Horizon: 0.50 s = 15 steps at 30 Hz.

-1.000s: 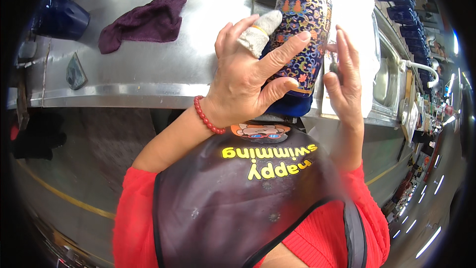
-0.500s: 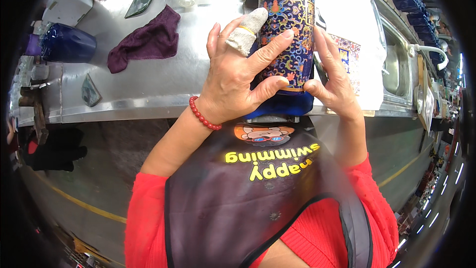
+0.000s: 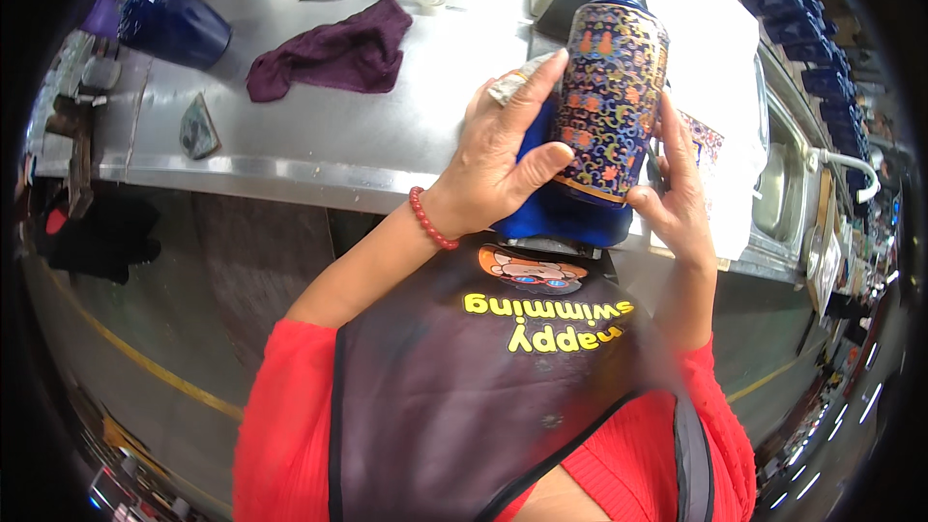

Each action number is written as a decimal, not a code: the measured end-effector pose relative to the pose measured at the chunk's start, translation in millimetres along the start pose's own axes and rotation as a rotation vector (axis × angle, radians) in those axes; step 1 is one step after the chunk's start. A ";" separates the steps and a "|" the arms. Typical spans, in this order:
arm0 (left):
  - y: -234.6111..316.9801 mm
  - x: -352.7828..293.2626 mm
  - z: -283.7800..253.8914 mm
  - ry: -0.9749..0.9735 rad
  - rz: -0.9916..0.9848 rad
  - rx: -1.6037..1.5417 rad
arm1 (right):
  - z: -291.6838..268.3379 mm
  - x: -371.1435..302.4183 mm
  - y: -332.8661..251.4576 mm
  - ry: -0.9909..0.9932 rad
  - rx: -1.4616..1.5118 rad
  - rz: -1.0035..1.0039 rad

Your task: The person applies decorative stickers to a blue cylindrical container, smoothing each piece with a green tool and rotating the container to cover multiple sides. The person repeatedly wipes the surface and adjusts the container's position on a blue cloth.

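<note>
A dark blue bottle (image 3: 614, 101) with a colourful floral pattern lies with its neck pointing away from me. My left hand (image 3: 503, 150) lies along its left side, thumb and a finger touching the pattern; a whitish cloth cover, partly hidden, sits on another finger. On the opposite side my right hand (image 3: 681, 184) rests with its thumb near the bottle's base and its fingers along the edge. Both hands hold the bottle between them. Below the bottle shows a glossy blue thing (image 3: 565, 217), mostly covered.
On the metal worktop (image 3: 329, 145) to the left are a purple cloth (image 3: 338, 48), two dark greenish shards (image 3: 198, 128) and a plain blue vessel (image 3: 174, 24). White sheets (image 3: 710, 10) and a patterned sheet (image 3: 701, 135) lie right, beside a sink (image 3: 775, 169) with a white tap (image 3: 855, 169).
My view has shifted, so the worktop appears turned. The bottle is tilted more to the right, and my left forefinger has moved from across its front to its left edge.
</note>
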<state>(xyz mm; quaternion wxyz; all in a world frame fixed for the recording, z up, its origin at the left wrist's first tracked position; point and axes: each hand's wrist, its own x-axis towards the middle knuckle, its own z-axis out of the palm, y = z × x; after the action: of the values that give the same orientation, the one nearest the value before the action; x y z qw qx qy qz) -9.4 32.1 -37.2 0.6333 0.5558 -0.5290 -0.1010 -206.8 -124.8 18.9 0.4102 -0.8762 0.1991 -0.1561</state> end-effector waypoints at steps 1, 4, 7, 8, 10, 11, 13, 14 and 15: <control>-0.9 -3.8 1.1 0.007 -0.016 0.030 | 0.5 -0.1 0.4 0.007 -0.018 -0.004; -1.7 -13.4 1.5 0.008 -0.080 0.054 | 0.9 -0.6 1.4 0.004 -0.003 0.026; -0.6 -18.4 0.7 -0.035 -0.099 0.078 | 0.1 -1.6 1.4 -0.014 0.012 0.084; -0.1 -18.7 -0.4 -0.058 -0.111 0.096 | 0.2 -0.8 1.4 -0.017 0.017 0.088; 0.8 -19.0 0.9 -0.059 -0.113 0.121 | 0.9 -0.2 1.7 -0.010 0.034 0.077; 1.1 -18.7 2.6 -0.037 -0.111 0.126 | 1.3 0.1 1.8 -0.011 0.040 0.074; 1.6 -18.1 4.6 -0.021 -0.109 0.145 | 1.9 1.2 2.2 0.002 0.024 0.068; 1.8 -18.1 4.9 -0.027 -0.109 0.157 | 1.8 1.6 2.2 0.009 0.021 0.065; 1.9 -17.9 5.7 -0.026 -0.101 0.165 | 1.7 2.0 2.4 0.009 0.006 0.063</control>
<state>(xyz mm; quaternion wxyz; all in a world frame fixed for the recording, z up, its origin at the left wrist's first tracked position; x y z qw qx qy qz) -22.2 42.2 -46.7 0.5724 0.6307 -0.5151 -0.0961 -204.8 -126.0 16.2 0.4169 -0.8674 0.2281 -0.1478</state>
